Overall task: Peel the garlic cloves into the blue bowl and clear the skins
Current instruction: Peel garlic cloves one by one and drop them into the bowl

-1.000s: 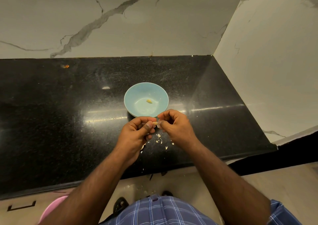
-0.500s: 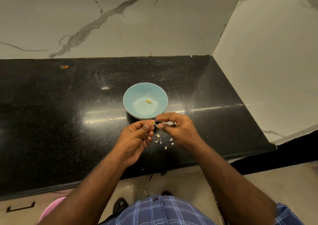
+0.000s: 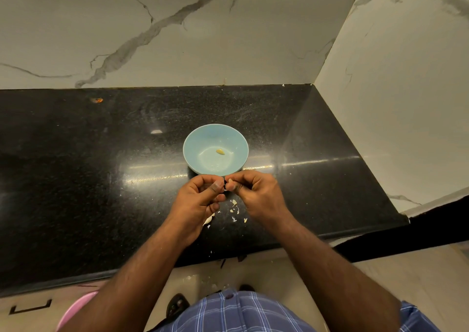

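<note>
Both hands pinch one garlic clove [image 3: 226, 185] between them: left hand [image 3: 200, 199] thumb and forefinger closed on it, right hand [image 3: 256, 194] fingertips nipping its pale tip. Clove held just beside the rim of the blue bowl [image 3: 200, 138], at its 6 o'clock, mostly hidden. One peeled yellowish clove [image 3: 220, 151] lies in the bowl. Skins [image 3: 234, 208] litter the black counter [image 3: 76, 166] below the hands. Judgement: early stage; clearing not begun.
</note>
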A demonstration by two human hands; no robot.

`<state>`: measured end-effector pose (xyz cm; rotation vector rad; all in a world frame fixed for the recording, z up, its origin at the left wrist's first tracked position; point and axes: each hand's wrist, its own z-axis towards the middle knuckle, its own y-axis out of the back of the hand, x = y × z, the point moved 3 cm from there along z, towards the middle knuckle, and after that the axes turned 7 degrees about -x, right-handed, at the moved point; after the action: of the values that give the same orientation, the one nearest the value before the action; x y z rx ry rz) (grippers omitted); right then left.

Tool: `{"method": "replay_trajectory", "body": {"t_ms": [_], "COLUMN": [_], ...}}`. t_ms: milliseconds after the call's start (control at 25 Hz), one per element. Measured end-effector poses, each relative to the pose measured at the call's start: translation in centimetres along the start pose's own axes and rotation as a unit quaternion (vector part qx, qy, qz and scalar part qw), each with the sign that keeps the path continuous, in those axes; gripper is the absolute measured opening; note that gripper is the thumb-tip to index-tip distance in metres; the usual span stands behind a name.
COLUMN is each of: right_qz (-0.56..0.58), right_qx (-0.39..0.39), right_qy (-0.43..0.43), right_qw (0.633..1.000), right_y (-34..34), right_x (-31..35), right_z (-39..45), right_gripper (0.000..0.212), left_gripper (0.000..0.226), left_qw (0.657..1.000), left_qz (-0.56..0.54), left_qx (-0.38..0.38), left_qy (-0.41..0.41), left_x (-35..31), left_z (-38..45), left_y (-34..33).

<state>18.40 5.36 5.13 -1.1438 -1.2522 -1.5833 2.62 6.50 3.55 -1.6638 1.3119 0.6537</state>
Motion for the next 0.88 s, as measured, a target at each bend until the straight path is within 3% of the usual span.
{"method": "replay_trajectory", "body": {"t_ms": [120,360,640,880], "right_qz": [-0.026,0.027,0.055,0.057], "right_qx": [-0.003,0.048,0.002,0.008], "right_qy": [0.019,-0.014,-0.003,-0.036], "right_qw": [0.999,0.998,0.999,0.998], "right_y": [0.0,-0.23,-0.1,-0.2], "right_x": [-0.03,-0.34,0.16,0.26], "right_z": [0.0,-0.41,-0.5,-0.54], "right_gripper": [0.015,0.03,0.023,0.026], "left_gripper": [0.034,0.027,0.028,0.029], "left_qw": [1.0,0.998,0.998,0.999], "left_qz": [-0.021,-0.057,-0.046,-0.029], "left_qx": [0.02,0.02,0.034,0.017], "left_qy": [-0.001,-0.003,0.006,-0.006], "left_x": [-0.31,-0.81,-0.68,-0.46], "left_z": [-0.25,-0.29,-0.42,-0.32], "left_y": [-0.29,-0.44,-0.31,-0.19]}}
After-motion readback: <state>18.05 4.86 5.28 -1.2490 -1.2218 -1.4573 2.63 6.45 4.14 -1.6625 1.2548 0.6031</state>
